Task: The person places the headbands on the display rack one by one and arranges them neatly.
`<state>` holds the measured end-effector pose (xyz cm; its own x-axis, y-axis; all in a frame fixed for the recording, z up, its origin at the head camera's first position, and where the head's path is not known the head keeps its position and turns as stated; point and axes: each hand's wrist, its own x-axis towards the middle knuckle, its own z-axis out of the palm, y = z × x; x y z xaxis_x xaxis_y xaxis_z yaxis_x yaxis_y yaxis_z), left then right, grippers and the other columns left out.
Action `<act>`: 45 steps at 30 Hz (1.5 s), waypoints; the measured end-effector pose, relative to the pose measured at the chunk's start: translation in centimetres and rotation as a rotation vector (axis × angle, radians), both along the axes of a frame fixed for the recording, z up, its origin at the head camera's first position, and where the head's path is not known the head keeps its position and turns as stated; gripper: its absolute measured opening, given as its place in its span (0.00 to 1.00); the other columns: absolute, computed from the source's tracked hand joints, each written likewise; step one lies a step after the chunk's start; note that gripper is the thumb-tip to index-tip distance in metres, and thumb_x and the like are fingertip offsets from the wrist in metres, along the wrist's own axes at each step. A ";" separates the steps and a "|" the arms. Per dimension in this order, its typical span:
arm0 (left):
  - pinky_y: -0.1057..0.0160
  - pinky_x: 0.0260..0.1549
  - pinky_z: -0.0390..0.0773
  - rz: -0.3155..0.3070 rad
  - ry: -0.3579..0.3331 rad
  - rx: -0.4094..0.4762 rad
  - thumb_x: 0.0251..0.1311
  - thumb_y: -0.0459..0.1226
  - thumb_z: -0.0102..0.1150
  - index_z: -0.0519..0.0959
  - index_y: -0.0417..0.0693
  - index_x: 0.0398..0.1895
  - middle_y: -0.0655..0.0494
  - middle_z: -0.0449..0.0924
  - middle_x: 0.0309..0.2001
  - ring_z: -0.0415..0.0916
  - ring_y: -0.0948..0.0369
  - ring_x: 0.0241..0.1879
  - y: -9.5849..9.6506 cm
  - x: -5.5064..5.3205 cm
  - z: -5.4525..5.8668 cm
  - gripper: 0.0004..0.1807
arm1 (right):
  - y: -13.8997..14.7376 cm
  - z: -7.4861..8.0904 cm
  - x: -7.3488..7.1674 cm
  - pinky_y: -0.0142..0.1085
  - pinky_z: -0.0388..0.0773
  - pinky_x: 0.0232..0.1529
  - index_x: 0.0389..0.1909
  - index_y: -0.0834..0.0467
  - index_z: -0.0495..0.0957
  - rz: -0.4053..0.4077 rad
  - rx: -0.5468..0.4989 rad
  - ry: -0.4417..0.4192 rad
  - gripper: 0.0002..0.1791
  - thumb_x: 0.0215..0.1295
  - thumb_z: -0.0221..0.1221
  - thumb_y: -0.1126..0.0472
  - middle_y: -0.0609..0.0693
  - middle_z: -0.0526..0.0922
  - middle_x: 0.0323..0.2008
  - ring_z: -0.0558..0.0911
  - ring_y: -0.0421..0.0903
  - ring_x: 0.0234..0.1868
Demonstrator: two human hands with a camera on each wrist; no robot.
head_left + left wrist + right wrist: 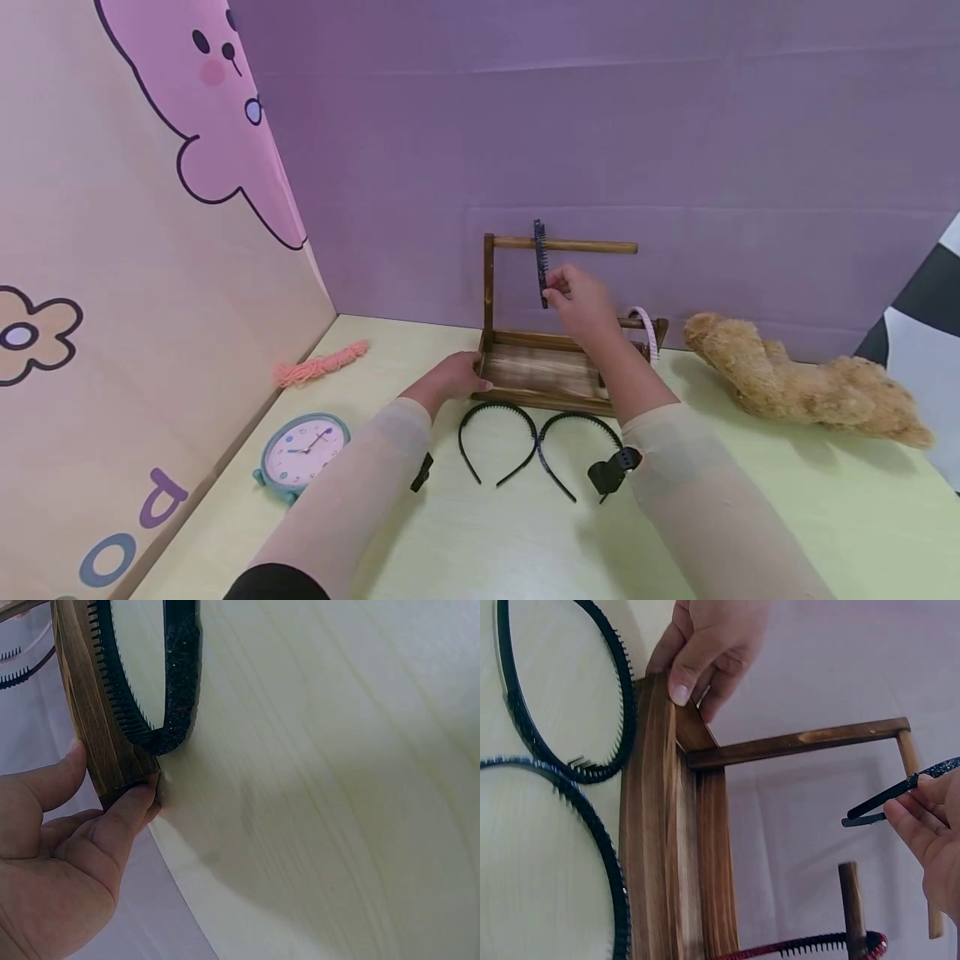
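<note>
The right hand (581, 307) pinches a dark headband (540, 260) near its tips — at eleven o'clock, by the upper rod (592, 246). At eight, the left hand (452, 377) grips the wooden stand (532, 367), probably to steady it; two more headbands (498, 405) lie at its six o'clock.

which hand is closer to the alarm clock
Left. The left hand grips the wooden rack, beyond and right of the alarm clock; the right hand is farther right, holding a headband.

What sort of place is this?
Perhaps a child's room or play corner: a pink cartoon figure on the wall, plus a fluffy toy and a clock on the table, suggest it.
</note>
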<state>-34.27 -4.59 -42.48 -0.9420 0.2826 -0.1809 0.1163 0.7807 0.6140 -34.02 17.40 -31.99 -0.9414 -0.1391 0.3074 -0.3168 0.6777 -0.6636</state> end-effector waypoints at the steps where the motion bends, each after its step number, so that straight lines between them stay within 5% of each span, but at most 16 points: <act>1: 0.50 0.69 0.64 0.000 0.001 -0.002 0.66 0.42 0.61 0.59 0.41 0.75 0.43 0.65 0.71 0.62 0.48 0.70 0.0 0.0 0.0 0.37 | -0.2 -0.1 0.0 0.48 0.78 0.49 0.52 0.58 0.72 0.010 -0.003 0.002 0.12 0.75 0.52 0.56 0.55 0.79 0.49 0.79 0.53 0.51; 22: 0.49 0.68 0.66 0.009 -0.018 -0.013 0.66 0.44 0.61 0.58 0.44 0.75 0.45 0.65 0.71 0.64 0.49 0.69 0.0 -0.3 -0.3 0.38 | -3.1 -1.3 -1.6 0.44 0.78 0.47 0.51 0.59 0.73 0.027 0.040 -0.053 0.11 0.75 0.52 0.59 0.55 0.80 0.47 0.80 0.51 0.46; 45: 0.50 0.69 0.64 0.003 -0.008 -0.003 0.66 0.43 0.61 0.58 0.42 0.75 0.44 0.65 0.71 0.62 0.49 0.70 -0.1 -0.6 -0.3 0.38 | -3.1 -1.6 -2.2 0.47 0.77 0.53 0.57 0.58 0.73 0.049 0.055 -0.096 0.15 0.76 0.51 0.56 0.55 0.80 0.52 0.79 0.52 0.54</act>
